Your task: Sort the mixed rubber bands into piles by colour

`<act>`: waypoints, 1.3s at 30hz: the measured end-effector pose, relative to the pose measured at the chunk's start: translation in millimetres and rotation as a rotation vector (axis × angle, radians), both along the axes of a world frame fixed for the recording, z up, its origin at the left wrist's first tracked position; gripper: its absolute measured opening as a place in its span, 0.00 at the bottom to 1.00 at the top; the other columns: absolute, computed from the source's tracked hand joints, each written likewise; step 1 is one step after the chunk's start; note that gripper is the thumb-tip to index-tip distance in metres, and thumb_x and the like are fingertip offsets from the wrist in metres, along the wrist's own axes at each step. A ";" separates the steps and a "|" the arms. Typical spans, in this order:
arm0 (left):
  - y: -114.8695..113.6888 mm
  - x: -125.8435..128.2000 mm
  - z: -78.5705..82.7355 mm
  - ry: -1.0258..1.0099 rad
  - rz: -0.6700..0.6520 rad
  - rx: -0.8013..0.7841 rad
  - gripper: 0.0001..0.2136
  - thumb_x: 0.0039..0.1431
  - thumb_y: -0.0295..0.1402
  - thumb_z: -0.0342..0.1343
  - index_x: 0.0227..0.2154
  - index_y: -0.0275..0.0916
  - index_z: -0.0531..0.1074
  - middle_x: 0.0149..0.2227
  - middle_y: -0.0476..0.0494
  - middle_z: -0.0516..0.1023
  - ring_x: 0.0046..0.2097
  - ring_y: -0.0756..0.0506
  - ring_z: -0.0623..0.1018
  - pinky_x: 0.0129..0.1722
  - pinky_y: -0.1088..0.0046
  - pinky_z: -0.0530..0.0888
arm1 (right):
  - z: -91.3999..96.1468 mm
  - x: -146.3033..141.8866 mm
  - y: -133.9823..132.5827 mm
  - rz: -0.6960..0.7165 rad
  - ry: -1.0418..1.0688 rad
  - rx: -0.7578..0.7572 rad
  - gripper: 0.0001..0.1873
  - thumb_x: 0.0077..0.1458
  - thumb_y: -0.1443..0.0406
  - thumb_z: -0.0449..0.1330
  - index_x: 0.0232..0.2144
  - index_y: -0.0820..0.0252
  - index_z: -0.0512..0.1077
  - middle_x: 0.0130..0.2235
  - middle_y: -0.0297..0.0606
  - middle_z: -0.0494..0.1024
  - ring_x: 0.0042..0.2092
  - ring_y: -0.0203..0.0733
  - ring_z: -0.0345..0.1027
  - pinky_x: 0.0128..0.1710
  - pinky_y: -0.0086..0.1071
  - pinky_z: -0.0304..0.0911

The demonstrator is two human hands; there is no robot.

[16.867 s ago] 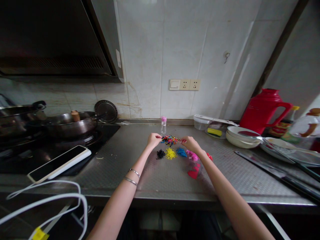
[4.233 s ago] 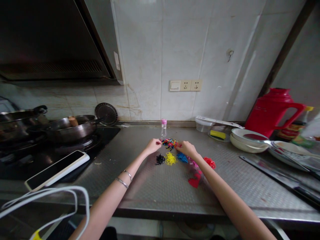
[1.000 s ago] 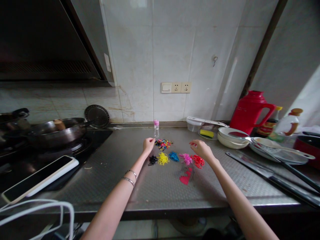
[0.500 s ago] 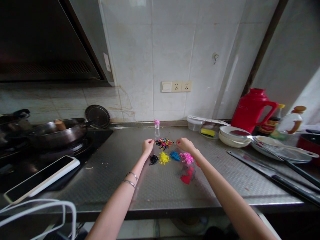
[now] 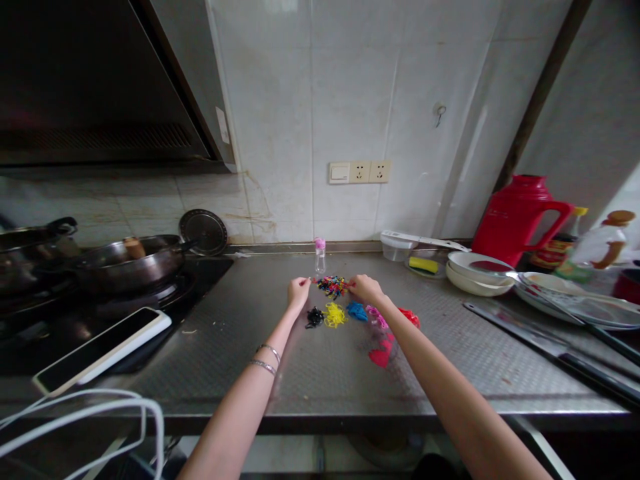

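Note:
A mixed heap of small coloured rubber bands lies between my hands. At its left edge, my left hand has its thumb and fingers pinched together. My right hand reaches the heap's right edge, fingers closed. Specks of red show at both sets of fingertips, too small to make out. Nearer me is a row of sorted piles: black bands, yellow bands, blue bands, pink bands partly behind my right forearm, and red bands beyond it.
Behind the heap stands a small clear bottle with a pink cap. A clear bag with red hearts lies in front. On the right are a knife, bowls and a red thermos; on the left, a phone-like device and a pan.
My right hand has moved slightly left relative to the heap and now meets its edge. The red pile has come out from behind my forearm. The view has shifted slightly left.

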State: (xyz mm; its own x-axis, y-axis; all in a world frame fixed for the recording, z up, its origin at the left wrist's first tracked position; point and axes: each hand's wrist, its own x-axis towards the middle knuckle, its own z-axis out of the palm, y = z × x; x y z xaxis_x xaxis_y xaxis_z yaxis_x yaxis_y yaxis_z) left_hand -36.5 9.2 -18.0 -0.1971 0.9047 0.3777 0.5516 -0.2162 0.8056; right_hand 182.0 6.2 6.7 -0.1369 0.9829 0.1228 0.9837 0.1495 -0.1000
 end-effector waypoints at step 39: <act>6.9 -5.0 -8.0 0.067 0.051 -0.044 0.08 0.47 0.29 0.50 0.24 0.36 0.75 0.28 0.43 0.77 0.30 0.49 0.74 0.30 0.77 0.66 | -8.0 133.7 -80.2 0.047 0.417 -0.069 0.15 0.43 0.60 0.52 0.25 0.63 0.74 0.24 0.36 0.75 0.27 0.37 0.66 0.25 0.26 0.56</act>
State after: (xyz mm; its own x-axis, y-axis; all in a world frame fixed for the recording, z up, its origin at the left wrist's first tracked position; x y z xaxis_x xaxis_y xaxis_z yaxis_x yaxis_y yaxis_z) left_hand -41.5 16.1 -26.0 -0.2184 0.9103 0.3515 0.6142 -0.1517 0.7744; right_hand 315.7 -73.9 -1.3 -0.1343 0.9846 0.1118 0.8490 0.1725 -0.4994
